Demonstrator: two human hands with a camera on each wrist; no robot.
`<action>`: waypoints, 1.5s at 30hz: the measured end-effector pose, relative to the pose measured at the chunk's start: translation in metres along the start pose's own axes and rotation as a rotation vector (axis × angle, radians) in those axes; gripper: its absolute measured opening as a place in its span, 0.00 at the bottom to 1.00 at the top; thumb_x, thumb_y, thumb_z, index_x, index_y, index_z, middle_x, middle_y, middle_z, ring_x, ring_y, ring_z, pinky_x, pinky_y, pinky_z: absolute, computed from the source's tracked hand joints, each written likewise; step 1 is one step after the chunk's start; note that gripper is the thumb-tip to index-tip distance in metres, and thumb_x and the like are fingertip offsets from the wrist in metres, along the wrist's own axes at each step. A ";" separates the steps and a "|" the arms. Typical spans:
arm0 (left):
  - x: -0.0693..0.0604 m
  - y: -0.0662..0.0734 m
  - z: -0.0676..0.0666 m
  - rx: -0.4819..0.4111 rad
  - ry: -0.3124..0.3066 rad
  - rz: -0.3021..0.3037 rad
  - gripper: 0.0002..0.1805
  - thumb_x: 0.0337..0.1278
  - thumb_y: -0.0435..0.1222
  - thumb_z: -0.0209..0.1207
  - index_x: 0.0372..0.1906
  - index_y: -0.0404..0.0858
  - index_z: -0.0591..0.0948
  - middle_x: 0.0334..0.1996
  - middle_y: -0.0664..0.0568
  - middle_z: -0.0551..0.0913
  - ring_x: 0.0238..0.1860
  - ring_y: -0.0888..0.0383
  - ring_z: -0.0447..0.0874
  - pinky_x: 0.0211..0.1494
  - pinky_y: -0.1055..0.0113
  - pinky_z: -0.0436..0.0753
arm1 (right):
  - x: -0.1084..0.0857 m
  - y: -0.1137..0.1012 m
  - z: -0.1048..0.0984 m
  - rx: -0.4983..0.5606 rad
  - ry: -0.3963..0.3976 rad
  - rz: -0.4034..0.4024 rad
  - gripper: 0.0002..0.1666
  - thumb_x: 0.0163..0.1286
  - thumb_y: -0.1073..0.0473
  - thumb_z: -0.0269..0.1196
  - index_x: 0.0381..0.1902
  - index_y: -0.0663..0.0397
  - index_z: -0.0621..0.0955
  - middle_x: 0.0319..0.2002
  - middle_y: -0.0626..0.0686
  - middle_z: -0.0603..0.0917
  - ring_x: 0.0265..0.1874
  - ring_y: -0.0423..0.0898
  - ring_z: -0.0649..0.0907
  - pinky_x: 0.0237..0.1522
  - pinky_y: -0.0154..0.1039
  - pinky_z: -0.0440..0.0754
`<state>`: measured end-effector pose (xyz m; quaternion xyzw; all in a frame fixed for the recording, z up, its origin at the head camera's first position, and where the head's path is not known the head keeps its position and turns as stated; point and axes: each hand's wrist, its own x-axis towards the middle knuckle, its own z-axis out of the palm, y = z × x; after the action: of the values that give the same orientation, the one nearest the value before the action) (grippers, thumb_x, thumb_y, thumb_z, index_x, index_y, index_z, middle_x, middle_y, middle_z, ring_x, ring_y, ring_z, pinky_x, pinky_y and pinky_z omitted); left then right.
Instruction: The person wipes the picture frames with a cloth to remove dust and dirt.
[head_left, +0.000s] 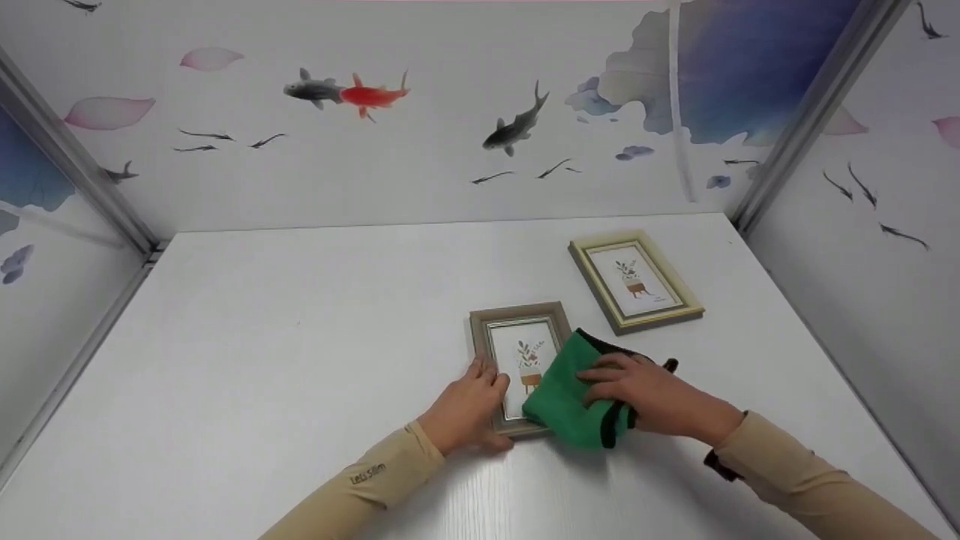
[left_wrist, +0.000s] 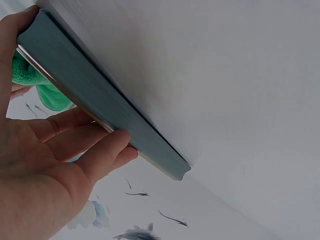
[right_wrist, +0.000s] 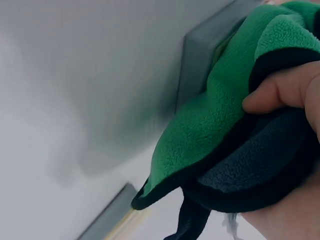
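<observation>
The right hand's (head_left: 652, 394) fingers grip a green cloth (head_left: 566, 397) that hides the lower right of a brown frame (head_left: 525, 337) on the table (head_left: 262, 375), the left hand (head_left: 466, 409) holds that frame's left side, the left sleeve (head_left: 367, 474) reads "Let's Slim", and the farther gold frame's (head_left: 636, 281) fine print is illegible.

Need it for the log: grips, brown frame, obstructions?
Left grip holding brown frame; right grip holding green cloth over its lower right. Frame face up, partly hidden by cloth. Yellowish frame apart, farther back, apparently not blocking.
</observation>
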<state>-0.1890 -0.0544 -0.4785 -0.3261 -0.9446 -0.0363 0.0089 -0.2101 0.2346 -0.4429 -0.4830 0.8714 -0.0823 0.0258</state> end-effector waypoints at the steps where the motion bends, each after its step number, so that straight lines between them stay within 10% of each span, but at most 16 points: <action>1: 0.000 0.000 0.000 0.011 0.002 0.006 0.43 0.36 0.60 0.72 0.50 0.31 0.74 0.57 0.33 0.75 0.63 0.36 0.67 0.51 0.57 0.80 | 0.004 0.005 0.000 -0.035 0.002 -0.005 0.26 0.51 0.73 0.72 0.47 0.45 0.84 0.58 0.54 0.79 0.57 0.59 0.73 0.52 0.61 0.72; 16: 0.003 0.005 0.001 0.020 -0.011 0.027 0.44 0.37 0.61 0.71 0.51 0.31 0.74 0.57 0.33 0.74 0.63 0.36 0.67 0.53 0.57 0.78 | 0.067 0.040 0.018 -0.503 0.117 0.266 0.33 0.55 0.63 0.73 0.60 0.54 0.77 0.60 0.62 0.75 0.57 0.61 0.73 0.53 0.58 0.72; 27: 0.003 0.003 -0.002 0.022 0.021 0.010 0.45 0.35 0.62 0.72 0.50 0.31 0.74 0.56 0.34 0.75 0.62 0.37 0.69 0.51 0.58 0.80 | 0.035 0.030 0.020 -0.181 0.126 0.103 0.35 0.50 0.73 0.73 0.58 0.54 0.80 0.62 0.60 0.75 0.58 0.60 0.73 0.51 0.62 0.71; 38: 0.000 0.000 -0.002 0.009 0.026 0.000 0.44 0.34 0.61 0.73 0.49 0.31 0.75 0.55 0.35 0.76 0.62 0.37 0.70 0.50 0.57 0.81 | -0.001 0.020 -0.003 0.207 -0.045 -0.046 0.44 0.45 0.90 0.54 0.47 0.41 0.87 0.57 0.47 0.80 0.58 0.53 0.73 0.55 0.61 0.69; 45: -0.001 -0.003 -0.001 -0.008 0.006 -0.008 0.44 0.35 0.61 0.72 0.50 0.32 0.75 0.55 0.36 0.76 0.63 0.37 0.68 0.50 0.56 0.81 | 0.011 0.019 -0.008 0.176 -0.059 0.011 0.37 0.49 0.88 0.58 0.42 0.41 0.88 0.55 0.48 0.81 0.58 0.56 0.73 0.55 0.63 0.68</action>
<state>-0.1902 -0.0569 -0.4774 -0.3223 -0.9457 -0.0409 0.0105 -0.2332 0.2363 -0.4379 -0.4762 0.8623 -0.1444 0.0943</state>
